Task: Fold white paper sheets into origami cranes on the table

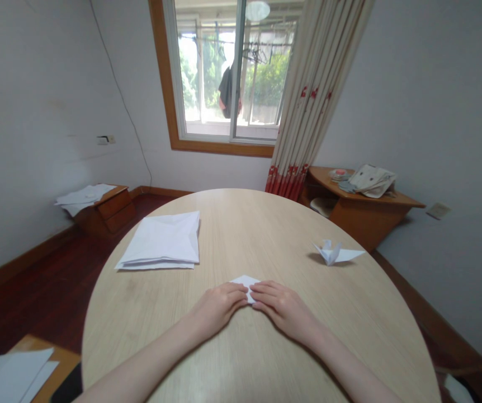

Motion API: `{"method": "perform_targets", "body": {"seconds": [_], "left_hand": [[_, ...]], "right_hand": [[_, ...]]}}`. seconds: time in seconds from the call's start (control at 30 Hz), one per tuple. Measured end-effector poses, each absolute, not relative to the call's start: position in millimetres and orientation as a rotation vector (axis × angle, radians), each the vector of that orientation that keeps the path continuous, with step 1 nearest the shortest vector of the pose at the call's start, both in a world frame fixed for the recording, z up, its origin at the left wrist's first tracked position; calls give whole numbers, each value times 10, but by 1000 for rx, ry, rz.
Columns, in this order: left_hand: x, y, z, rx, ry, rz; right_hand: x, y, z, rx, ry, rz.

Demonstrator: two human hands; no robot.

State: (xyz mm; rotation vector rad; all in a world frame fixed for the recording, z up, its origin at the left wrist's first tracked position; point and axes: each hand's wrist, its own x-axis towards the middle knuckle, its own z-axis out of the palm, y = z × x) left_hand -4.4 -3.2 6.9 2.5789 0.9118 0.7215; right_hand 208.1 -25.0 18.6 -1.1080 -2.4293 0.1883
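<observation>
A small folded piece of white paper [246, 279] lies on the round wooden table [241, 352], a pointed edge facing away from me. My left hand [223, 299] covers its left side, with the fingers together and bent over it. From the right, my right hand [280, 305] grips the other side in the same way, fingertips almost meeting the left ones. Both thumbs are tucked low near the paper's close edge, and much of the sheet is hidden beneath the fingers. To the right stands a folded white paper crane [333, 254], apart from both hands.
A stack of white paper sheets [161, 238] rests at the table's back left. Beyond the table are a corner shelf [362, 212] with a cloth bag [373, 180], a small wooden cabinet [113, 210] with papers, and a curtain [308, 112]. More sheets [10, 372] lie at lower left.
</observation>
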Motion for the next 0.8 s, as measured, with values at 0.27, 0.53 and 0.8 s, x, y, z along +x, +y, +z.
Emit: {"method": "perform_targets", "body": {"seconds": [0.27, 0.53, 0.8], "left_hand": [[-24, -75, 176, 2586, 944, 701], [37, -113, 197, 2512, 1064, 700], [60, -87, 141, 2553, 1155, 684]], "right_hand": [[2050, -291, 253, -1156, -2343, 312], [1993, -298, 221, -1234, -2239, 395], [1940, -273, 160, -1287, -2171, 414]]}}
